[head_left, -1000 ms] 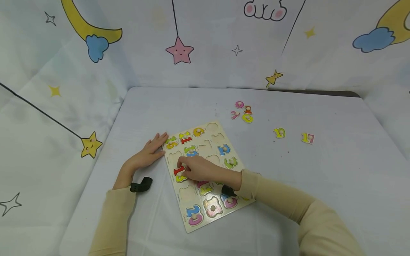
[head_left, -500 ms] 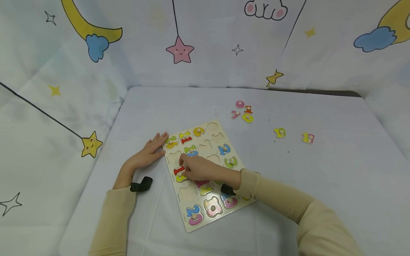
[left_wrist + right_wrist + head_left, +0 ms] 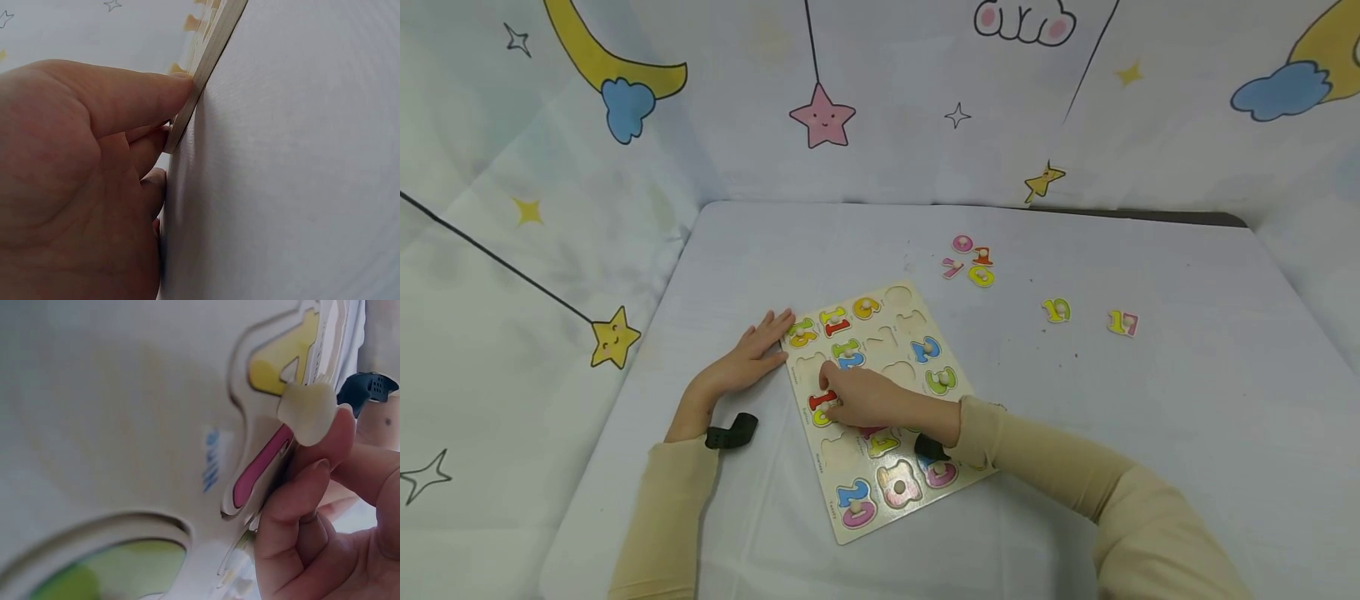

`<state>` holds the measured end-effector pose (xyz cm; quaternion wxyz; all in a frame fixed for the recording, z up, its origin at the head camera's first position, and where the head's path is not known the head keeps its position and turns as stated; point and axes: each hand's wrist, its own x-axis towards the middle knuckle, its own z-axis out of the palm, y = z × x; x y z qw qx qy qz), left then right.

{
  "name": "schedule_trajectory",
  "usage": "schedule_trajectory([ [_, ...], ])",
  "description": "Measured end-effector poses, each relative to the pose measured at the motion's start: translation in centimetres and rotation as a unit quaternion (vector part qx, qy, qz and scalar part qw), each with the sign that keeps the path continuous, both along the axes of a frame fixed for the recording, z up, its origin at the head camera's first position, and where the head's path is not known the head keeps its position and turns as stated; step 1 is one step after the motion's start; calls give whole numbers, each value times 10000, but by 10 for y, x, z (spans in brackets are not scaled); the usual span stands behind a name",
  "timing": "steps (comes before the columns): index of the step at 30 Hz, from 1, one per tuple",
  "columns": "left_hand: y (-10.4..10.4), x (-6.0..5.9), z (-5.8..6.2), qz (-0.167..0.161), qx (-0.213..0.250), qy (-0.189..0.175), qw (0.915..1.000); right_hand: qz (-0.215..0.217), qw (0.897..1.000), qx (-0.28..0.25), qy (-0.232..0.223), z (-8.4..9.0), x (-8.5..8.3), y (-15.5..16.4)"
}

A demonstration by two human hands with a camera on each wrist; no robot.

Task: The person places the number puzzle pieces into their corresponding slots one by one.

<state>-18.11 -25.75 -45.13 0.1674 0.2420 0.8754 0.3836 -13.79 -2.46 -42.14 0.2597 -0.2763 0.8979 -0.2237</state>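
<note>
A wooden number puzzle board (image 3: pixel 842 521) lies on the grey table, with several coloured number pieces seated in it. My left hand (image 3: pixel 752 357) lies flat beside it with straight fingers, and its thumb (image 3: pixel 156 94) presses the board's edge (image 3: pixel 209 53). My right hand (image 3: pixel 827 397) is on the board with curled fingers (image 3: pixel 300 506), pinching at the red-and-yellow 13 piece (image 3: pixel 817 408); the piece's knob is hidden under the fingers. The pink-and-yellow 14 piece (image 3: pixel 275 369) with its wooden knob (image 3: pixel 306 412) sits just beside those fingers.
Loose number pieces lie on the table (image 3: pixel 1150 400): a small cluster (image 3: pixel 970 260) behind the board, a yellow 10 (image 3: pixel 1056 311) and a 17 (image 3: pixel 1122 322) to the right. Several board slots (image 3: pixel 838 450) are unfilled. A printed cloth backdrop (image 3: pixel 625 108) surrounds the table.
My right hand has closed a little further over the 13 piece, now covering its knob. The left hand and the board have not moved.
</note>
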Motion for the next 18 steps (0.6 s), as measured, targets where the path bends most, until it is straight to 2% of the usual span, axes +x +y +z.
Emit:
schedule_trajectory([
  [9, 0, -1, -1, -43, 49, 59, 10000, 39, 9999, 46, -105, 5, 4, 2],
  [14, -1, 0, -3, -8, 35, 51, 10000, 268, 9990, -334, -93, 14, 3, 20],
  [18, -1, 1, -1, 10, -24, 44, 10000, 142, 9972, -716, 190, 25, -4, 47],
])
